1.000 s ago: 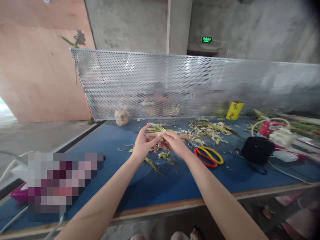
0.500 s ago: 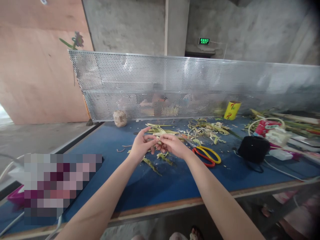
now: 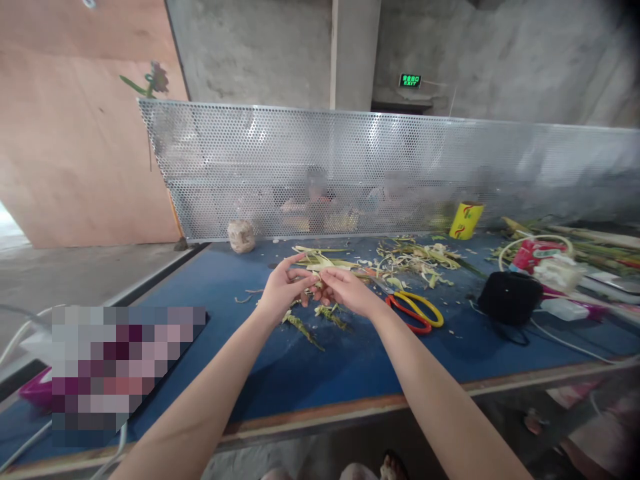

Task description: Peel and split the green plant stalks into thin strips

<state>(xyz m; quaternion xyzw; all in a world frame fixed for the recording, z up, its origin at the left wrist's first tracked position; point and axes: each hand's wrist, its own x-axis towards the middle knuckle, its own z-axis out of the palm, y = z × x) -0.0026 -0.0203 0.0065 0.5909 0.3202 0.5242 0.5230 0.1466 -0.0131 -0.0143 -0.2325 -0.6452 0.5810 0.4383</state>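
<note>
Over the blue tabletop point(image 3: 280, 380), my left hand point(image 3: 284, 288) and my right hand point(image 3: 346, 289) meet fingertip to fingertip. Both pinch a small pale green plant piece point(image 3: 317, 283), mostly covered by the fingers. Two green flower-like sprigs lie just below the hands, one a longer sprig point(image 3: 304, 329) and one a shorter sprig point(image 3: 332, 315). Behind the fingers are pale leaf strips point(image 3: 334, 267). Scissors point(image 3: 416, 311) with one red and one yellow handle rest beside my right wrist, their blades toward the hands.
Plant scraps point(image 3: 420, 259) are strewn behind the scissors. A yellow roll point(image 3: 466, 221) and a whitish lump point(image 3: 241, 237) stand near the perforated metal screen point(image 3: 280, 153). At right lie a black pouch point(image 3: 509, 297), cables and long stalks point(image 3: 595, 250). A pixelated flat object point(image 3: 125, 367) lies at left.
Both hands stay together in nearly the same place, with only slight finger movement. The whole view has shifted a little.
</note>
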